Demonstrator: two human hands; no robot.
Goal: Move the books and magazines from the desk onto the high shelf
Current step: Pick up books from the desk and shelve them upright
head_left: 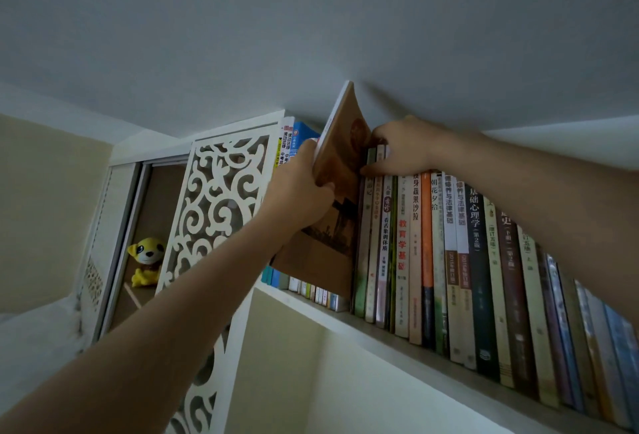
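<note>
Dim, bluish light; soft focus, wide-angle bending at edges

The ceiling (311, 36) sits close above the packed row of books (466, 260); left of the brown book (332, 198) the shelf (380, 330) seems partly open.
</note>
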